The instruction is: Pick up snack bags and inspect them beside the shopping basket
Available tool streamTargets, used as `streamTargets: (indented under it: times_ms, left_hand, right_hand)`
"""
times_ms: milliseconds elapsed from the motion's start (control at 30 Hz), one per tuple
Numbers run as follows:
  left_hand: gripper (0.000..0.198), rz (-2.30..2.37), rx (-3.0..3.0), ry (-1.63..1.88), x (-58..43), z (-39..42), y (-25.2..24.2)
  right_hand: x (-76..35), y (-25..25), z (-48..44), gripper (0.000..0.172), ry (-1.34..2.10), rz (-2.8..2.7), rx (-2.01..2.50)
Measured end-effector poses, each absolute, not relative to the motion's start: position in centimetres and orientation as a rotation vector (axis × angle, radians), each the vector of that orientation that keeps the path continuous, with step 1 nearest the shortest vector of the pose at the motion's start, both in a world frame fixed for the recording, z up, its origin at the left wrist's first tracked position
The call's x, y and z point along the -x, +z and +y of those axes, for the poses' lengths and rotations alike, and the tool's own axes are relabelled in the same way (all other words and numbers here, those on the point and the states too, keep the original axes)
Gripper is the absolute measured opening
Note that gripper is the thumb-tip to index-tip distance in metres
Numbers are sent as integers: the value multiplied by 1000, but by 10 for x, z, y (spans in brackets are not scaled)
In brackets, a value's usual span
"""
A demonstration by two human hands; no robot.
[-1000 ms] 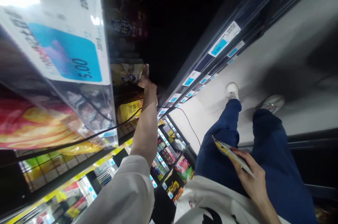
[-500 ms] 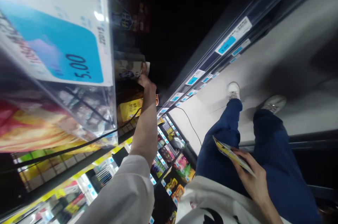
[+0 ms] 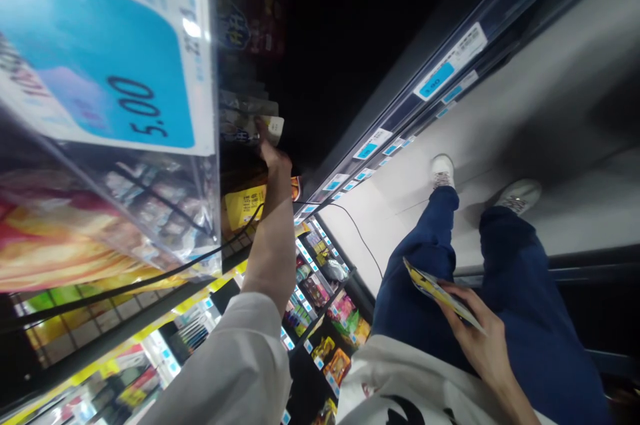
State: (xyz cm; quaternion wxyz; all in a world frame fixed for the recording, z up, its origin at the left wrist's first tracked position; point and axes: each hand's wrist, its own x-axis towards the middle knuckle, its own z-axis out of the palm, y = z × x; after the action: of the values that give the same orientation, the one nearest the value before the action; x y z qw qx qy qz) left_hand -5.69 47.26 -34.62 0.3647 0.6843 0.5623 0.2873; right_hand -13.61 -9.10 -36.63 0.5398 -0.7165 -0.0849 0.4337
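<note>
My left hand (image 3: 273, 157) reaches deep into a shop shelf, its fingers closed on a pale snack packet (image 3: 247, 126) with blue lettering that stands among other packets. My right hand (image 3: 475, 338) hangs low by my blue trouser leg and grips a flat yellow packet (image 3: 434, 290) by its edge. A yellow bag (image 3: 244, 203) lies on the shelf just under my left wrist.
A big price tag reading 5.00 (image 3: 107, 71) in a clear holder fills the upper left. A black cable (image 3: 190, 258) crosses below it. Blue shelf labels (image 3: 440, 78) run along the shelf edges. Lower shelves hold several colourful packets (image 3: 325, 305). My white shoes (image 3: 440, 173) stand on grey floor.
My left hand has pushed slightly further into the shelf with the pale packet. The view has shifted closer to the price tag. My right hand has stayed put.
</note>
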Motion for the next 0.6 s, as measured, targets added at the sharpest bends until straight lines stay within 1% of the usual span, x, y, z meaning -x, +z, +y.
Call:
streamTargets:
  times_ms: [100, 200, 433, 600]
  left_hand:
    - [44, 1497, -1681, 862, 50, 469, -347]
    - [42, 1485, -1716, 904, 41, 464, -349]
    - [42, 1393, -1763, 823, 36, 463, -347]
    - [56, 1357, -1830, 713, 42, 472, -344]
  right_hand:
    - [137, -368, -91, 18, 1021, -207, 1706]
    - [139, -370, -92, 19, 1041, -212, 1707]
    - [142, -371, -93, 20, 1065, -188, 1692]
    - [141, -373, -91, 20, 1073, -184, 1702]
